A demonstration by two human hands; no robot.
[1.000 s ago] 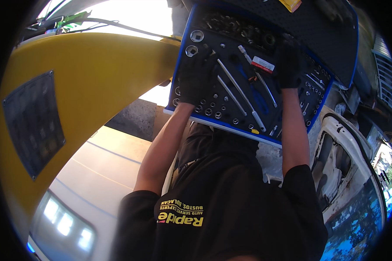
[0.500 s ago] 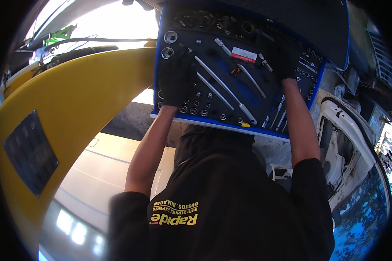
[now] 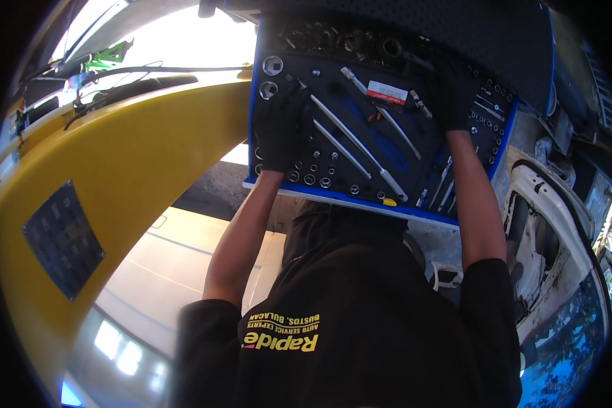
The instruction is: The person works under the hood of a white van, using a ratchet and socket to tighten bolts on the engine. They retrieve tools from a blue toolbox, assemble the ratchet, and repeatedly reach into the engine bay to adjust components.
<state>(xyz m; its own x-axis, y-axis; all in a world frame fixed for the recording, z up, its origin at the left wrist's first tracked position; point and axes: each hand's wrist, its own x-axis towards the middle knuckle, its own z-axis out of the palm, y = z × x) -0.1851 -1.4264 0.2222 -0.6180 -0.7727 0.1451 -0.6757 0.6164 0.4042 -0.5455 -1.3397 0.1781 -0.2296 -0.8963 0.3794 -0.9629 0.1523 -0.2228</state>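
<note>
I cannot tell whether my left fingers [image 3: 285,103], beside the large socket [image 3: 268,90], or my right fingers [image 3: 443,76], near a short adapter [image 3: 420,104], grasp anything; between them a long bar [image 3: 355,143] slants, presumably slotted into the tray [image 3: 329,92] to stay put.

Since a second ago, your black-gloved right hand [image 3: 450,98] has shifted away from the small red-and-white box [image 3: 387,94], exposing a short silver metal tool [image 3: 421,104] between them. The blue-rimmed black tool tray [image 3: 425,170] sits farther left in your frame, and the yellow packet has left its top edge.
</note>
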